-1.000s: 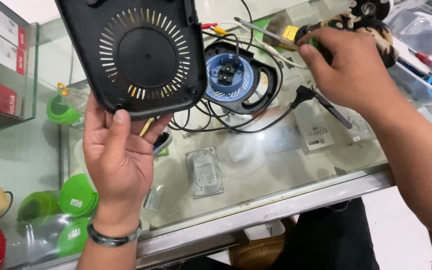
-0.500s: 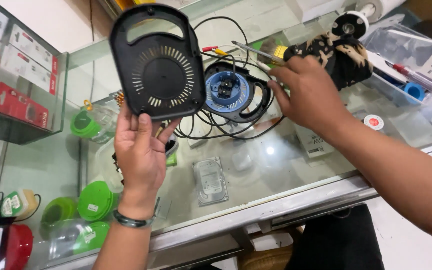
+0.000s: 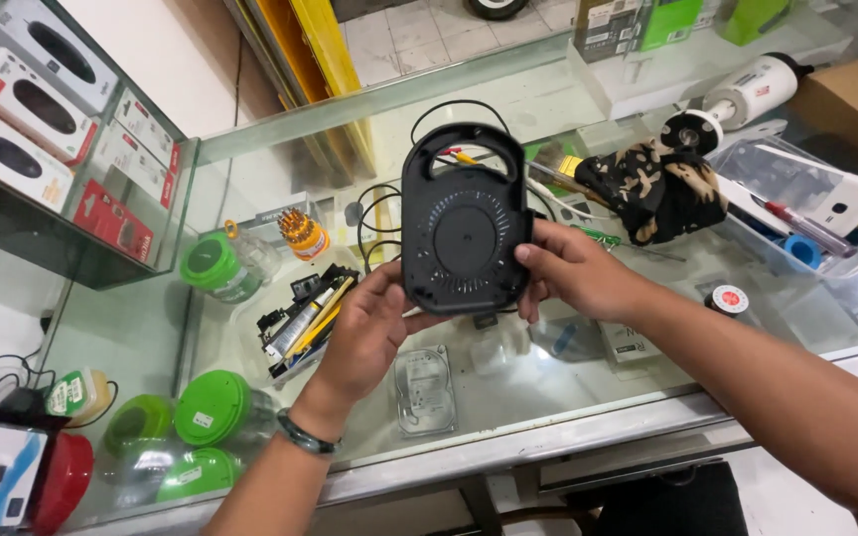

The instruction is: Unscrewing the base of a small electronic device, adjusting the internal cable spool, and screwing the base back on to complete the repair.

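Green-lidded jars (image 3: 213, 405) sit at the desk's (image 3: 508, 437) left. The left hand (image 3: 364, 333) and right hand (image 3: 573, 270), fingers pinching its sides, hold the black cover (image 3: 464, 233) upright above the desk, apparently for inspection; refitting needs careful alignment.

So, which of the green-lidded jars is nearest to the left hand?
The green-lidded jar just left of the left hand's wrist, in the lower group. The jar near the screwdriver set and the other lower ones lie farther away.

Left hand (image 3: 369, 333) and right hand (image 3: 573, 273) hold probably a black fan cover (image 3: 464, 233).
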